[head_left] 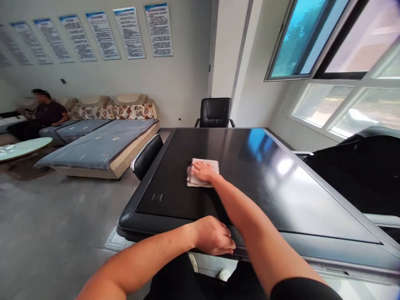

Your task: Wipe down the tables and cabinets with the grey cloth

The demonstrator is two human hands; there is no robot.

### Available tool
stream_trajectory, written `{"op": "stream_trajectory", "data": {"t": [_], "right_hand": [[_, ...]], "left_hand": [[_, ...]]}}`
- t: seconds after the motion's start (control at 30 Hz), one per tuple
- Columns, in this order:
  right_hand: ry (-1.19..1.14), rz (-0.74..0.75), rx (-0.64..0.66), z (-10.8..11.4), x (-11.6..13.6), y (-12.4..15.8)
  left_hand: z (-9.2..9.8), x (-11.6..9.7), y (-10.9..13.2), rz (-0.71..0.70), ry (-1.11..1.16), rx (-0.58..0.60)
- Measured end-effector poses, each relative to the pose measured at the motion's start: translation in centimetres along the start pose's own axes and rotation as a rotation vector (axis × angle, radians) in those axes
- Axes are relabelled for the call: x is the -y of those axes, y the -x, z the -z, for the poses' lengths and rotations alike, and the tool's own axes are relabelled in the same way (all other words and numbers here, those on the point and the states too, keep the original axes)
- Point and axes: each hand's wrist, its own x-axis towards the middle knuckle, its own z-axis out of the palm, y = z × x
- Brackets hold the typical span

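Observation:
A folded white cloth lies on the dark, glossy tabletop, left of its middle. My right hand rests flat on top of the cloth, fingers stretched out and pressing it against the surface. Closer to me, my left hand is curled into a loose fist at the table's front edge. Nothing shows in its fingers, and their undersides are hidden. My right forearm crosses above the table to the right of the left hand.
A black office chair stands behind the table, another black chair at its left side. Something black is draped at the right. A sofa lines the left wall, where a person sits beside a round table. A window stands open.

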Motion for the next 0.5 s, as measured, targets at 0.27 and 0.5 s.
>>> {"op": "stream_trajectory", "data": {"t": [0.27, 0.5], "right_hand": [[0.145, -0.548, -0.170, 1.7, -31.0, 13.8], [0.302, -0.604, -0.317, 0.5, -36.5, 19.5]], "left_hand": [[-2.3, 4.6, -3.8, 0.008, 0.035, 0.029], [-3.7, 5.1, -4.2, 0.070, 0.084, -0.015]]}}
